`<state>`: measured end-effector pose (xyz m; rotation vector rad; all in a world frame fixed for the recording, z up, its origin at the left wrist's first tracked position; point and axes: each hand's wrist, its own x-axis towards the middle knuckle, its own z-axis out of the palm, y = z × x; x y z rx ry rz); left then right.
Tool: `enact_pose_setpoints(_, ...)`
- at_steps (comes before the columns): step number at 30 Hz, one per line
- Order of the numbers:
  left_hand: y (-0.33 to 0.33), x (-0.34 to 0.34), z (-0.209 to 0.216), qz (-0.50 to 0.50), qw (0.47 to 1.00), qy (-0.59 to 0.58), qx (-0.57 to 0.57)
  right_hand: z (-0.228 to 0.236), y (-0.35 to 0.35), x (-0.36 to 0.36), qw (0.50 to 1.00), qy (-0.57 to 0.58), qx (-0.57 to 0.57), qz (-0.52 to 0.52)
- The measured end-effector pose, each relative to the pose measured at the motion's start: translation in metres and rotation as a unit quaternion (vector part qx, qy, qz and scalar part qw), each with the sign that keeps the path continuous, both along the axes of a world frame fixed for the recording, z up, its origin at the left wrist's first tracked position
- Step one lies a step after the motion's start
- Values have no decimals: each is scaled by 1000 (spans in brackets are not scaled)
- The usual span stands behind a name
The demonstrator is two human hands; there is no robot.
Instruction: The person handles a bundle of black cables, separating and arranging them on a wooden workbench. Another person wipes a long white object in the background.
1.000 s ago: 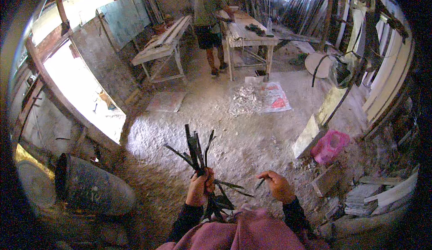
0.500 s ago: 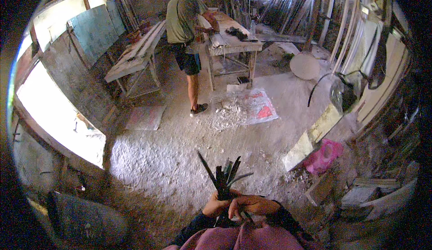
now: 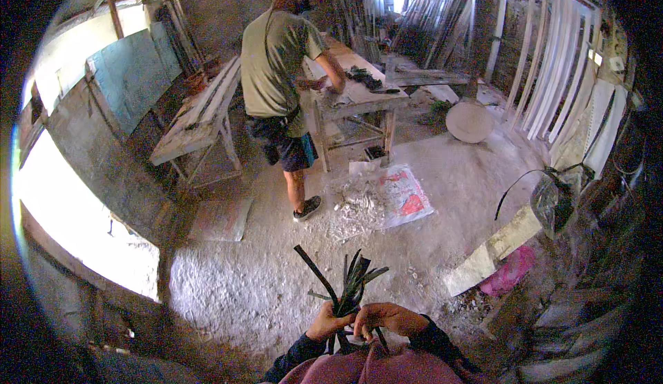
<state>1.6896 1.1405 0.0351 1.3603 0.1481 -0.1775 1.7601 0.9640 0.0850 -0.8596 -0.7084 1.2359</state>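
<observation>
My left hand [image 3: 327, 323] is closed around a bundle of dark, flat strips [image 3: 351, 286] in front of my body. Their uneven ends fan out above the fist, one long strip pointing up and left; a few tails hang below. Close against it, my right hand [image 3: 391, 320] has its fingers curled down at the bundle's lower side. Its fingertips seem to pinch one of the strips, though the grip is partly hidden. What the strips are made of I cannot make out.
A person [image 3: 280, 73] stands ahead at a wooden workbench [image 3: 356, 104] with dark items on it. Left of them is a long bench [image 3: 183, 142]. A printed sack with debris [image 3: 407, 201] lies on the floor. Boards, a pink bag [image 3: 507, 271] and leaning strips [image 3: 545, 59] line the right.
The view has tilted up, so the room sits lower in the picture. The strips have spread and turned a little in my hands. The person ahead leans further over the bench.
</observation>
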Motion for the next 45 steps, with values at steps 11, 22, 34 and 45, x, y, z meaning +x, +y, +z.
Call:
enact_pose_setpoints(11, 18, 108, 2, -5, 1000, 1, -21, -2, -16, 73, 957, -26, -155, -246)
enact_pose_setpoints(22, 3, 278, -3, 145, 987, -42, -45, -36, -52, 274, 960, -69, -239, -128)
enact_pose_setpoints(34, -45, 453, -24, 88, 995, -50, -18, -10, -119, 444, 971, -53, -79, -219)
enact_pose_setpoints(45, -143, 672, -64, -190, 978, 36, 78, -55, -192, 512, 868, 65, -106, -481)
